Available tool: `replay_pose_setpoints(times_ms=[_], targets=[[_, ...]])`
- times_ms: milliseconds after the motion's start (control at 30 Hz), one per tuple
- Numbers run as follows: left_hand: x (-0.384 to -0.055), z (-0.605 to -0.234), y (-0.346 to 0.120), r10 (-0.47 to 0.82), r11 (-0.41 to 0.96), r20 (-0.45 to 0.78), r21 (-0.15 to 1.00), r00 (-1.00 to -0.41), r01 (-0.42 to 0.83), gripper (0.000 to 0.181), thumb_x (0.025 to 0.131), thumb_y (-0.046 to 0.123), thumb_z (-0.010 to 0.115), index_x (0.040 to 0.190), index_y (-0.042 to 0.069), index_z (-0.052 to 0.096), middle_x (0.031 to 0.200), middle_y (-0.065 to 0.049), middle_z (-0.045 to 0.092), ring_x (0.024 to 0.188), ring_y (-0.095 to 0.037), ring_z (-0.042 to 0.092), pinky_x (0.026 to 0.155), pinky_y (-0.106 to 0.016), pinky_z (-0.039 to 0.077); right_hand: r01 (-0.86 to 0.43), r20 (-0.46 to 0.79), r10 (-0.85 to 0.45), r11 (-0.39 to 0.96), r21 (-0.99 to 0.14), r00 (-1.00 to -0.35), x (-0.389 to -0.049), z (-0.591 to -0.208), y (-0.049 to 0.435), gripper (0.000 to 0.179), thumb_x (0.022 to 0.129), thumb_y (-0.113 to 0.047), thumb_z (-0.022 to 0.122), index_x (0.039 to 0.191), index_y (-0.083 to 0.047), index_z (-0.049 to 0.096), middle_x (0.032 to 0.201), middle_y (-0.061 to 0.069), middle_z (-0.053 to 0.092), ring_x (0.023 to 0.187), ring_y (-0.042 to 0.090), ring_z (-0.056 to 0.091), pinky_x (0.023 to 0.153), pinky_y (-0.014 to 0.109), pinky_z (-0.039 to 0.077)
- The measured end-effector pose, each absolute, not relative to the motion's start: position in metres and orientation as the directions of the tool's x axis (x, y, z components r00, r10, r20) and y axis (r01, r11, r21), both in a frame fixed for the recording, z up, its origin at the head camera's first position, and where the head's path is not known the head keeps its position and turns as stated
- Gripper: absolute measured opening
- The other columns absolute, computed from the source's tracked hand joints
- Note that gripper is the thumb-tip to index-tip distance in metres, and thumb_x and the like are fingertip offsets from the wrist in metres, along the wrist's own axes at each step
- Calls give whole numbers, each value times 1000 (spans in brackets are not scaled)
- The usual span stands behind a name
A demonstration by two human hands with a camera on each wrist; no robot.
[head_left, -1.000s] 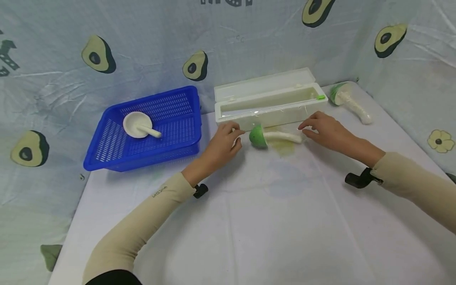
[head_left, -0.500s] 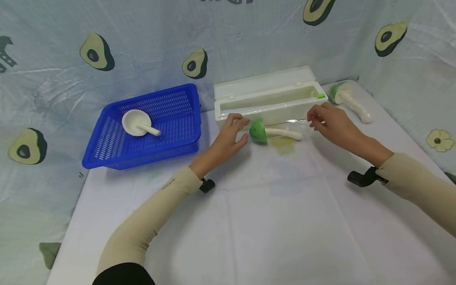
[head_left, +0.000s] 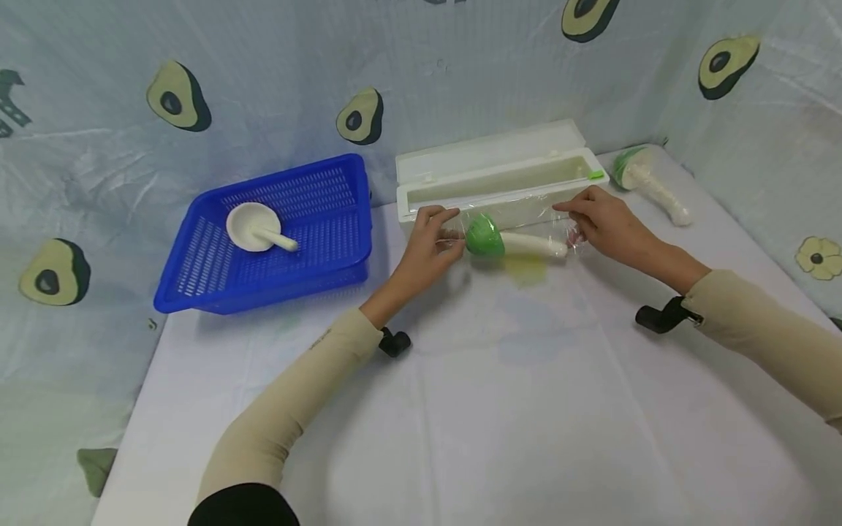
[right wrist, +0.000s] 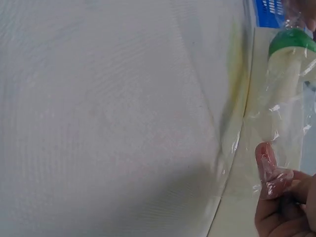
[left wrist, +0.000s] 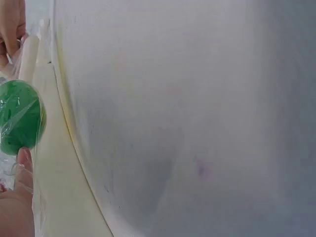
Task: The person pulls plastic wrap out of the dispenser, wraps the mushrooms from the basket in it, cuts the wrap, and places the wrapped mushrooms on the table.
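A ladle with a green bowl (head_left: 484, 235) and a white handle (head_left: 536, 245) lies lengthwise in clear cling film (head_left: 520, 210), in front of a white cling film box. My left hand (head_left: 427, 252) holds the film at the bowl end; in the left wrist view its thumb (left wrist: 23, 170) touches the green bowl. At the handle's tip my right hand (head_left: 608, 223) pinches the film, which wrinkles over the thumb (right wrist: 267, 165) in the right wrist view. Film covers both bowl and handle.
The cling film box (head_left: 506, 204) stands behind, lid up, a green slider (head_left: 596, 174) at its right end. A blue basket (head_left: 263, 292) at left holds a white ladle (head_left: 253, 225). Another film-wrapped green and white ladle (head_left: 651, 188) lies at the back right.
The film now wraps over the ladle, which has shifted slightly right. My left hand has moved right to the bowl; my right hand went right, then came back toward the handle with film.
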State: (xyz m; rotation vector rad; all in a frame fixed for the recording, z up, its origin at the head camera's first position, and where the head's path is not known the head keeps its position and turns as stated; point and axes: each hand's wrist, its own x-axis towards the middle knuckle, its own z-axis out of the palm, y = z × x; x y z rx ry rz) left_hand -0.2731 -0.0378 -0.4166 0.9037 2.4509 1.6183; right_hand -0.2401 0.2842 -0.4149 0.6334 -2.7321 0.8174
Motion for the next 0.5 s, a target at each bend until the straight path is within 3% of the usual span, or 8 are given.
replay_pose_setpoints(times_ms=[133, 233, 400, 500], targets=[[-275, -417, -35, 475, 349, 184, 858, -860, 376, 42, 98, 5, 64, 137, -8, 54, 133, -19, 43, 114, -31, 65, 94, -27, 55, -431, 220, -370, 781, -453, -902, -242, -417, 281, 35, 97, 15, 52, 131, 12, 61, 98, 23, 53, 69, 24, 64, 58, 23, 48], [-277, -421, -31, 450, 422, 158, 830, -879, 365, 29, 102, 10, 62, 126, -6, 64, 128, -18, 53, 111, -28, 65, 93, -26, 55, -428, 167, -395, 817, -386, -904, -243, -422, 278, 37, 96, 14, 52, 132, 13, 59, 97, 24, 54, 69, 26, 60, 60, 32, 52], [-282, -421, -24, 399, 535, 160, 759, -903, 371, 21, 102, 7, 61, 116, -4, 71, 123, -17, 62, 108, -26, 65, 90, -27, 55, -381, 135, -357, 860, -338, -924, -244, -425, 276, 29, 97, 6, 49, 126, 6, 50, 94, 23, 56, 69, 31, 54, 61, 46, 49], [-283, -417, -17, 412, 636, 156, 656, -898, 406, 20, 102, 9, 62, 115, -1, 72, 118, -16, 63, 108, -24, 62, 89, -28, 53, -354, 114, -336, 876, -327, -935, -245, -426, 278, 22, 97, 6, 48, 118, -1, 45, 89, 20, 54, 67, 31, 51, 59, 47, 46]])
